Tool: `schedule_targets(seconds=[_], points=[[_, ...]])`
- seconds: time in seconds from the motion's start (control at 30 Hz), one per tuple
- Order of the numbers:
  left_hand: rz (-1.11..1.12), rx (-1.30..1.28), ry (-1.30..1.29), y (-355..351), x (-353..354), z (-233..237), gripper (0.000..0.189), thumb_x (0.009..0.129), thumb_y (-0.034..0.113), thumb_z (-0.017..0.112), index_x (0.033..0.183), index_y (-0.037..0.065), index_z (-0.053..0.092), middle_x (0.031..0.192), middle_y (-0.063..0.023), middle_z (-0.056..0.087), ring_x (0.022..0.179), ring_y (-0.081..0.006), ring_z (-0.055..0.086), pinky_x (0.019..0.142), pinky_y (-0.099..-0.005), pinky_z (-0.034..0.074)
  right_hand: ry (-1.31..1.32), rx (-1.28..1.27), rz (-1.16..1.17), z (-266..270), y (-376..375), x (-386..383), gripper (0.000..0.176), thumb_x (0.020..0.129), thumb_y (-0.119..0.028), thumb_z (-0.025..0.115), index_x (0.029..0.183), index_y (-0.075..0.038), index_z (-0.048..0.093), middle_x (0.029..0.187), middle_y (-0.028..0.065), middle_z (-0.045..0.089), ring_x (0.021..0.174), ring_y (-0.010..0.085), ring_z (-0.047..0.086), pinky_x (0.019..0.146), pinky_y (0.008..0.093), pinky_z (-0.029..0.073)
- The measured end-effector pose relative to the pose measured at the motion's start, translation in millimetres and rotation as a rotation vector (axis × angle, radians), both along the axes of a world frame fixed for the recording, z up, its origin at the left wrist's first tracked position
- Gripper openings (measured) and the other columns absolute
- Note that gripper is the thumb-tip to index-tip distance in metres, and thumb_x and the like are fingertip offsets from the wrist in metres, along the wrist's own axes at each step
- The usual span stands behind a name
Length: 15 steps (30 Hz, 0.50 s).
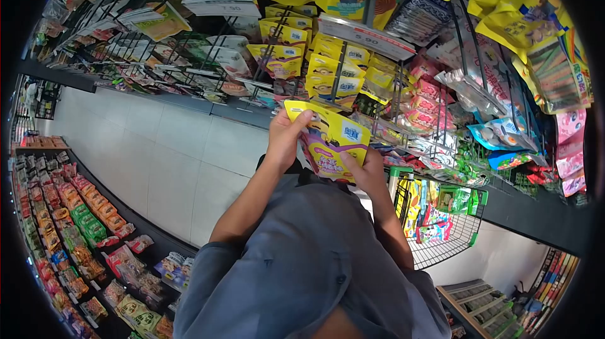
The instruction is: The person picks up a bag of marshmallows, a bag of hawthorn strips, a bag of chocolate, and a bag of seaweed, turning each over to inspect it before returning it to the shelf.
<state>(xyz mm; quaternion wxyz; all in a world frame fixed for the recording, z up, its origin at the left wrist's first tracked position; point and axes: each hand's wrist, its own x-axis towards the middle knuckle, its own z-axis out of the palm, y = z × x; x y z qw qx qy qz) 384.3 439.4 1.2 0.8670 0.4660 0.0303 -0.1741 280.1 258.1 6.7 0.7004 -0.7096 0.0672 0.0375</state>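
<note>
A yellow and purple candy bag (331,140) is held up between my two hands, its printed front facing me. My left hand (287,137) pinches its upper left corner, thumb on the front. The lower right edge is gripped by my right hand (365,172), with the thumb also on the front. The fingers behind the bag are hidden. Just beyond it, similar yellow bags (337,74) hang in rows on the rack's hooks.
A wire shopping cart (466,238) with several snack bags stands at my right. Price tags (365,36) stick out from the rack. Packed snack shelves (82,225) run along the left, across the tiled floor (170,150). Another low rack (482,304) stands at lower right.
</note>
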Motion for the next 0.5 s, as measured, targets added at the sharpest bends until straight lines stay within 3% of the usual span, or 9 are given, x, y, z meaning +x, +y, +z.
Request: schedule_targets(seconds=[0.07,0.13,0.27,0.5], points=[[-0.015,0.091,0.005,12,-1,-5,0.021,0.092,0.014,0.065,0.109,0.004,0.058,0.104,-0.0059,0.067,0.095,-0.0118,0.062,0.086,-0.0293,0.047,-0.139,-0.094,-0.176,-1,11,13,0.029,0.091,-0.017,0.065,0.115,0.001,0.062,0.1,0.0098,0.069,0.093,0.0124,0.063,0.081,0.0285,0.049],[-0.005,0.184,-0.02,22,0,-18,0.02,0.091,0.013,0.067,0.105,0.002,0.06,0.095,-0.0059,0.069,0.083,-0.0111,0.064,0.074,-0.0262,0.052,-0.153,-0.128,-0.159,-2,16,30,0.027,0.091,-0.015,0.065,0.113,0.001,0.063,0.101,0.0098,0.069,0.093,0.0124,0.063,0.08,0.0277,0.049],[0.012,0.158,-0.066,49,18,-47,0.02,0.089,0.013,0.069,0.103,0.002,0.058,0.095,-0.0072,0.069,0.081,-0.0113,0.065,0.07,-0.0251,0.052,-0.084,-0.243,-0.167,-20,41,53,0.021,0.092,-0.016,0.064,0.105,0.0,0.068,0.095,0.01,0.07,0.086,0.0126,0.065,0.078,0.0264,0.05],[0.121,0.399,-0.001,89,64,-85,0.034,0.078,0.013,0.08,0.095,0.002,0.053,0.085,-0.0082,0.066,0.072,-0.0116,0.065,0.062,-0.0252,0.055,-0.037,-0.267,-0.055,-74,92,111,0.026,0.092,-0.022,0.064,0.101,0.002,0.068,0.088,0.0117,0.071,0.076,0.0128,0.065,0.071,0.0266,0.049]])
